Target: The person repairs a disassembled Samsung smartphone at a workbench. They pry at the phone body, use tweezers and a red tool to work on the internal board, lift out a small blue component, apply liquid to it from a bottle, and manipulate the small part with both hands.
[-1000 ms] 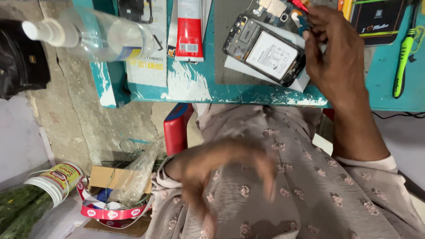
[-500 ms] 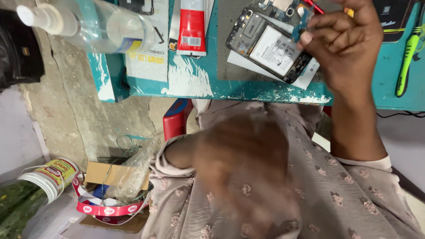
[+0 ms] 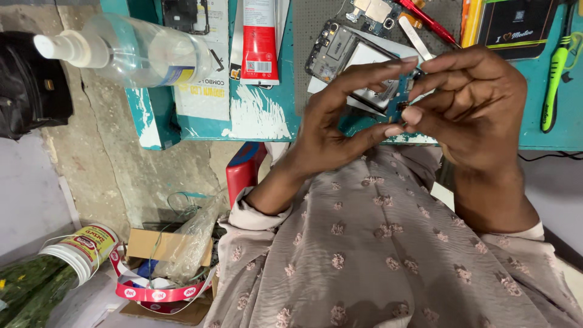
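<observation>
Nearest, low in the frame, the person's lap is covered by a beige tufted garment (image 3: pixel 388 255), and at the lower left on the floor sit a cardboard box (image 3: pixel 164 246) of scraps and a white-capped jar (image 3: pixel 82 246). Above the lap, at centre right, both hands meet at the table edge: the left hand (image 3: pixel 331 130) spreads thumb and forefinger around a small blue-green circuit board (image 3: pixel 402 103), while the right hand (image 3: pixel 480 103) pinches the same board from the other side, fingertips close together on it. Whether either hand has a firm clamp or only a light touch, I cannot tell. Just behind the fingers lies the opened phone (image 3: pixel 352 58), back cover off, battery and inner parts exposed on the teal table (image 3: pixel 267 121). So the disassembly looks well advanced: the case is open and a board seems lifted out, but the body still holds its parts and nothing looks reassembled. Farther back, along the top, lie a red-and-white tube (image 3: pixel 260 42), a clear spray bottle (image 3: pixel 133 51) at upper left, a red-handled tool (image 3: pixel 428 18) and a green toothbrush (image 3: pixel 555 85) at far right.
</observation>
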Demonstrator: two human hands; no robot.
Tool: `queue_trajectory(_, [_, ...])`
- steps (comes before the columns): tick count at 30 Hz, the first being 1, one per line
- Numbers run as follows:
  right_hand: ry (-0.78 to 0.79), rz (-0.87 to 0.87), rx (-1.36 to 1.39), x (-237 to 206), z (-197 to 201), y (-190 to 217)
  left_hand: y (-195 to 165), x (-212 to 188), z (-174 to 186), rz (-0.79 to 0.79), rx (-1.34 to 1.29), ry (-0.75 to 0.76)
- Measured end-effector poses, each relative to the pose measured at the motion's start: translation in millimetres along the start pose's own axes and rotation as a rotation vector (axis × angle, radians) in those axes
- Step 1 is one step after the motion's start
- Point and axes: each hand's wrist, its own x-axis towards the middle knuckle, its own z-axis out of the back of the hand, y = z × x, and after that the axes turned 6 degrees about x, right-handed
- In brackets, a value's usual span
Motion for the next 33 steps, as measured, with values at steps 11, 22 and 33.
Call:
queue_trajectory(11, [0.053, 0.182, -0.251, -9.8, -19.4, 16.7, 6.4, -2.9, 1.2, 0.043, -0.352, 0.029])
queue_trajectory(22, [0.026, 0.245, -0.144, -9.6, -2.6, -17.6, -1.8, -1.4, -11.4, 0.297, -0.180, -0.136])
queue_trajectory(33, [0.087, -0.138, 0.553, -14.3, 23.9, -44.0, 4.9, 4.2, -3.6, 0.099, -0.345, 0.019])
